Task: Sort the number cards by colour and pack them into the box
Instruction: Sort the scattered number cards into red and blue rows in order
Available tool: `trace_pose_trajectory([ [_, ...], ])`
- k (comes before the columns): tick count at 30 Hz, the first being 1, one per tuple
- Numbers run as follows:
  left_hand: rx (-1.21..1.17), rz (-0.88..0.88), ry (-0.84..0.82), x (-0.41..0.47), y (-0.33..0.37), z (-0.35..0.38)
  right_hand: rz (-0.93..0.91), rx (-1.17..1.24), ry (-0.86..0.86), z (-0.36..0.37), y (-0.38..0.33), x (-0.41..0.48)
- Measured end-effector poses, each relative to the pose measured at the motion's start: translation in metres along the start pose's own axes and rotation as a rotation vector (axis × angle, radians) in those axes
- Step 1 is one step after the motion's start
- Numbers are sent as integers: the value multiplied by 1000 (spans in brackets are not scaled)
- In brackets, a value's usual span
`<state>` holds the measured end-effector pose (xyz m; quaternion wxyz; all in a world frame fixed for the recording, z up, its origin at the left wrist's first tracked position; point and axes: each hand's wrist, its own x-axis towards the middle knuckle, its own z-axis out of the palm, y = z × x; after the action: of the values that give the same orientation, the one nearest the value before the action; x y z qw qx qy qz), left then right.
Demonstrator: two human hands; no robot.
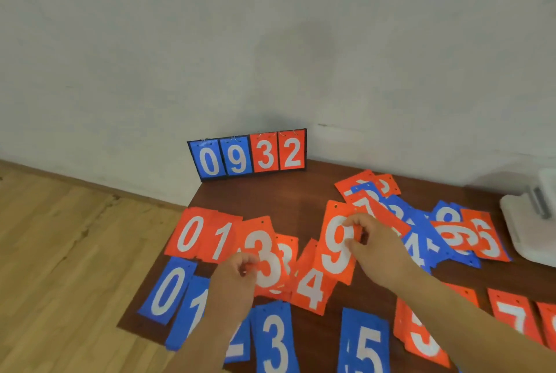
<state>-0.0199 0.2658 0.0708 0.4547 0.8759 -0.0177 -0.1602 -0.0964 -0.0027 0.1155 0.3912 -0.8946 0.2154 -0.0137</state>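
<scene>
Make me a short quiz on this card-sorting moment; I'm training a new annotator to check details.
1. True or false: the left hand pinches the red 3 card.
2. Which card does the right hand hold? A: blue 5 card. B: red 9 card. C: red 0 card.
3. Fill in: the standing scoreboard at the back of the table reads ____.

Key: 1 true; 2 B; 3 0932.
</scene>
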Motion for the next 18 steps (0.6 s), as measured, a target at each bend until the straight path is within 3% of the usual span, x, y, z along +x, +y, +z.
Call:
trace_pose_trajectory([
  [12, 441, 86, -329, 81, -49, 51, 321, -35, -66, 27, 42, 8],
  [16, 653, 160, -314, 78, -40, 47, 362, 7, -88, 30, 45, 9],
  [18, 650, 190, -285, 70, -26, 47, 355, 40, -90, 28, 44, 7],
])
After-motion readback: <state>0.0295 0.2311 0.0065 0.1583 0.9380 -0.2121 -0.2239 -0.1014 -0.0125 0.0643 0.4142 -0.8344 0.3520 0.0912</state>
